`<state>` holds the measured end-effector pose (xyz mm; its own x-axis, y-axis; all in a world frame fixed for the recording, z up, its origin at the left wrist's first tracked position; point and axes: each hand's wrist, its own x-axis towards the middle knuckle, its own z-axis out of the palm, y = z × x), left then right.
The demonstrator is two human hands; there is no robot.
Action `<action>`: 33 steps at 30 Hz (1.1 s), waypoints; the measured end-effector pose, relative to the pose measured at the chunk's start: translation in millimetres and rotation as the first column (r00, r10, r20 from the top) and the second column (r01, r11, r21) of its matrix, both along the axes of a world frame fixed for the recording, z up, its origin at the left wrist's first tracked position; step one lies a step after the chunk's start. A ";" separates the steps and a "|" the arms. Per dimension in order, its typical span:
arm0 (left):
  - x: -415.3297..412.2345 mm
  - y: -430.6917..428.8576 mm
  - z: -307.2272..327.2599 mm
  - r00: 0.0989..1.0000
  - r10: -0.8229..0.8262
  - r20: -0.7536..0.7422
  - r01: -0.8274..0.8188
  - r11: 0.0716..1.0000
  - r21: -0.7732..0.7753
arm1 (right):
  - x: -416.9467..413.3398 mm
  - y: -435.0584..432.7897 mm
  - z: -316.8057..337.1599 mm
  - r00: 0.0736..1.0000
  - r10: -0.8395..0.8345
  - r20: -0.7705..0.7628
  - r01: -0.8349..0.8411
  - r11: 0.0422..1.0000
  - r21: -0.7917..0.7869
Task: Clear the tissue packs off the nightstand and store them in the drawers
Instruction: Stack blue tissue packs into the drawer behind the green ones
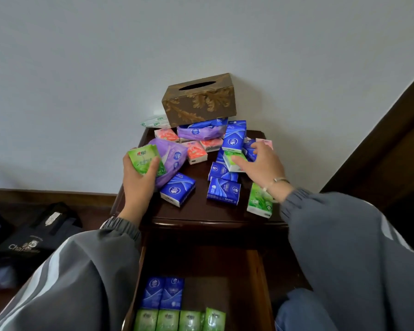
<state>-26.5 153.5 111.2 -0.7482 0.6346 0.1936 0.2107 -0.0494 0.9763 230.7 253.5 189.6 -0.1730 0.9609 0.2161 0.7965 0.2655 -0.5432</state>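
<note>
- Fingers [154, 164] of the left hand [139, 180] are wrapped round a green pack [145, 161], held over the left side of the bench [201, 212]. Fingers [240, 161] of the right hand [264, 167] are spread wide, with the thumb laid on a pale pack [234, 163] and no grip closed yet.
- Just beyond the right fingers, a blue pack [234, 136] is leaned upright against the pile. It could be toppled if brushed while the pale pack is drawn out.
- Further beyond both hands, a tissue box [198, 99] is perched tilted on a purple pack [198, 133]. It may be slid off if the packs beneath are pulled first.
- Under the right wrist, a third green pack [259, 201] is set at the bench's near edge, and could be swept to the floor by the sleeve [320, 223].
- Below the hands, the drawer [257, 283] is left open, with blue and green packs lined up inside. Those rows might be upset by a pack dropped from height.
</note>
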 end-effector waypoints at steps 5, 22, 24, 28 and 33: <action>-0.4 -0.8 -1.3 1.000 -0.009 -0.012 0.009 0.999 0.044 | -38.6 19.8 -7.0 0.959 -0.116 0.257 0.174 0.961 -0.214; 0.2 -2.4 -0.5 1.000 -0.011 0.002 0.011 0.999 0.043 | 84.4 -7.6 60.0 0.879 0.456 0.137 -0.384 0.849 -0.364; 0.1 -2.3 -0.4 1.000 -0.009 -0.006 0.009 0.999 0.034 | 89.7 -7.4 55.2 0.798 0.550 0.245 -0.442 0.812 -0.382; -0.1 -1.9 -0.3 1.000 -0.011 -0.012 0.012 1.000 0.026 | 76.2 -6.8 33.2 0.620 0.709 0.335 -0.579 0.702 -0.415; -1.0 -1.7 -1.6 1.000 -0.017 -0.010 0.018 0.999 0.052 | 72.4 -2.6 18.1 0.637 0.697 0.330 -0.564 0.713 -0.417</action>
<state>-27.5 151.8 109.5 -0.7350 0.6366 0.2334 0.2184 -0.1036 0.9703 303.1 250.9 207.6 -0.7658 0.5816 -0.2745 0.6430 0.7012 -0.3080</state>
